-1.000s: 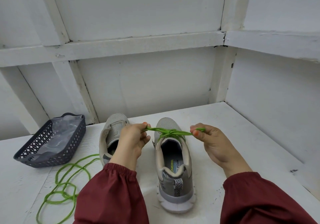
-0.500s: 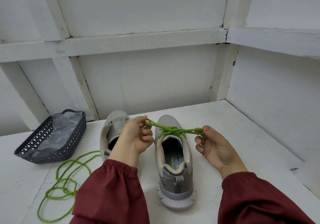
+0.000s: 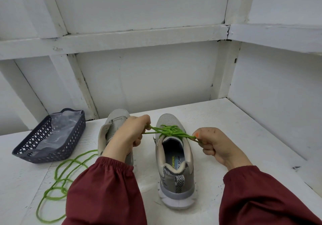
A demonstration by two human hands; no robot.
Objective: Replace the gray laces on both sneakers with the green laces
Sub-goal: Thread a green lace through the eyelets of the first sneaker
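On the white tabletop (image 3: 235, 130), two gray sneakers are set side by side, with the toes turned toward the wall. The right sneaker (image 3: 176, 165) is threaded with a green lace (image 3: 168, 131), which is crossed over the tongue and gathered into a knot just above the opening. One end of this lace is gripped in the left hand (image 3: 126, 137), whose fingers (image 3: 139, 142) are curled tightly round it. The other end is pinched in the right hand (image 3: 216, 146) between the thumb and the curled fingers (image 3: 208, 150). Both ends are drawn taut, out to either side of the knot, and both hands are held just above the sneakers.

The left sneaker (image 3: 113, 125) is partly hidden behind the left hand, so its lacing cannot be made out. A loose lace (image 3: 59, 177), also green, is spread in slack loops on the tabletop to the left. One strand is led toward the left sneaker, and the near loops are covered by the left sleeve (image 3: 104, 193).

A dark latticed basket (image 3: 31, 149) is placed at the far left, well apart from the sneakers, and clear plastic (image 3: 57, 130) is seen lying in it. Both arms are covered by dark red sleeves.
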